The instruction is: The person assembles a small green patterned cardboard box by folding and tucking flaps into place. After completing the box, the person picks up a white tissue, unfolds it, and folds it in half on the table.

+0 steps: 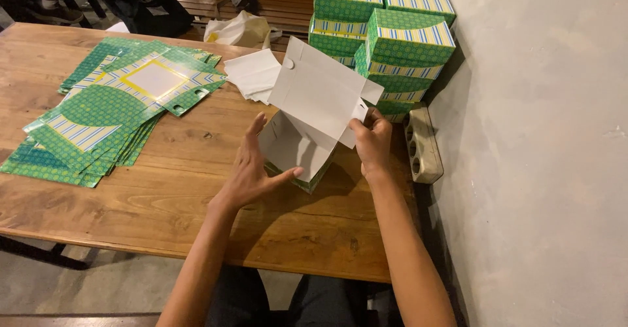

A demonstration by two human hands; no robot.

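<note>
White inner card faces up on the half-folded carton (307, 121), which stands on the wooden table (196, 163) near its right end. Left hand (252, 166): fingers spread open, thumb resting against the carton's lower panel. Right hand (373, 140): fingers closed, pinching a side flap at the carton's right edge. Stack of flat green patterned carton blanks (111, 114) lies well to the left. Assembled green boxes (386, 36) stand piled against the wall. A loose white sheet pile (252, 72), possibly liners, sits behind the carton.
</note>
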